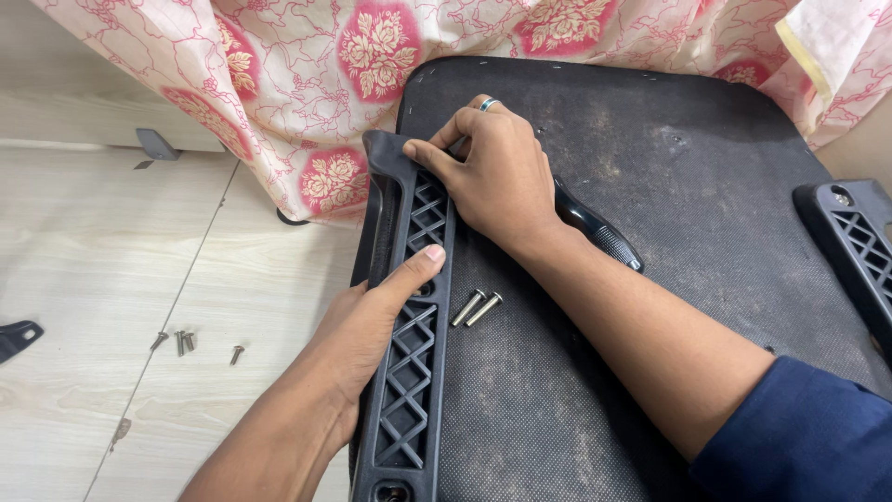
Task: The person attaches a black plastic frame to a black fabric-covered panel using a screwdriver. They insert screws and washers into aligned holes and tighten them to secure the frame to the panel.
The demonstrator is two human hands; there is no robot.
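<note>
While your left hand (372,321) clasps the black lattice armrest (409,372) along the seat base (706,204), thumb on top, your right hand (497,177) closes on a black-handled screwdriver (595,228) at its upper end. Two bolts (477,308) lie just right of your left thumb.

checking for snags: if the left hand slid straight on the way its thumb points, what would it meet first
Probably the right hand: the left hand points up along the black lattice armrest, where the right hand's fingers press near its top end.
</note>
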